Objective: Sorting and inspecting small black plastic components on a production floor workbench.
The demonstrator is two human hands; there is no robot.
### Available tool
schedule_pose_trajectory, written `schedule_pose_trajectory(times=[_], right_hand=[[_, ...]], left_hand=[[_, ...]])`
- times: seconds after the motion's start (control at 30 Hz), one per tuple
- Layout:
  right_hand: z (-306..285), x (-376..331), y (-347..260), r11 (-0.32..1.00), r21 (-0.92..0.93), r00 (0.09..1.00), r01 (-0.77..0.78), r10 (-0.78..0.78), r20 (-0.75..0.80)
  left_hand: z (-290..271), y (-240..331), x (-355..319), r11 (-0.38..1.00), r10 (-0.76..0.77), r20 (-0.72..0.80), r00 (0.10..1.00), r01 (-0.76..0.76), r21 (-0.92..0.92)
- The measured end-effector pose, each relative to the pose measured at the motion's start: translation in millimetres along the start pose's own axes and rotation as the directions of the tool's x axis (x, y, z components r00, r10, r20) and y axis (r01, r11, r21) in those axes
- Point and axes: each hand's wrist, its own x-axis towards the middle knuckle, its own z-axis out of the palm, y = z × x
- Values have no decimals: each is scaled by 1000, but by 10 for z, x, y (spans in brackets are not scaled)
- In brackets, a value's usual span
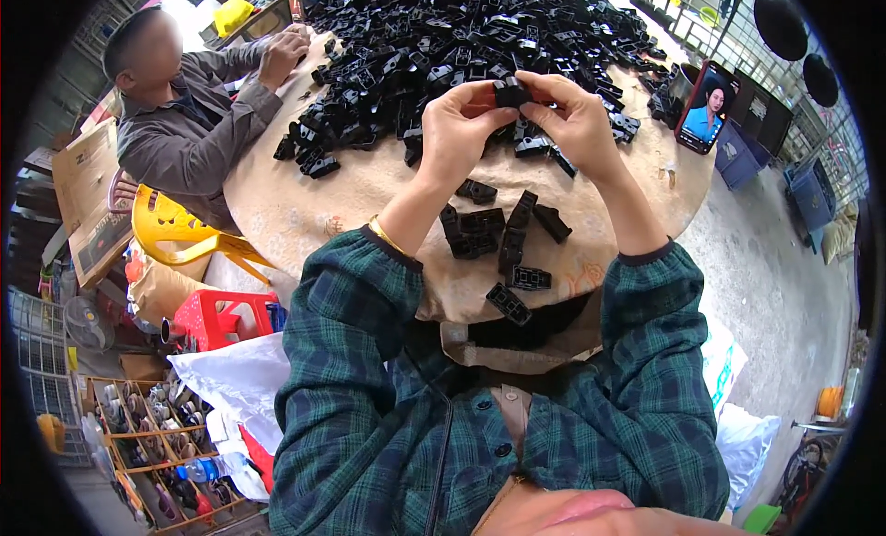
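Head view: the round table [295, 213], covered in a pale cloth, fills the upper middle, with a concrete floor [775, 277] to the right and cluttered crates and boxes on the left. A great heap of black plastic parts [461, 37], too many to count, covers the far half of the table. A second person in a grey jacket [185, 120] sits at the left on a yellow plastic chair [175, 231], with a red stool [221, 319] just beside it. One phone [706, 107] stands propped at the table's right edge, its screen lit. Nearer the body lies a loose cluster of about eight black parts [498, 240], some touching, two at the table's front edge. Above that cluster, both hands meet over the table: the left hand [457, 130] and right hand [577, 120] pinch one small black part [510, 93] between fingertips and thumbs, each closed on one end. Its long axis runs roughly left to right; which way its face points cannot be told.
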Motion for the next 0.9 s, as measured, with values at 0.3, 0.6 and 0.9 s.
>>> schedule_pose_trajectory(times=[0.3, 0.6, 0.9], right_hand=[[64, -29, -65, 928, -324, 971, 181, -221, -88], [171, -64, -148, 782, -546, 919, 302, -391, -51], [133, -39, -84, 780, -509, 884, 363, -461, -77]], left_hand=[[10, -11, -4, 993, 69, -23, 997, -71, -92], [128, 82, -111, 928, -85, 25, 996, 88, -362], [20, 194, -73, 900, -48, 138, 989, 103, -425]])
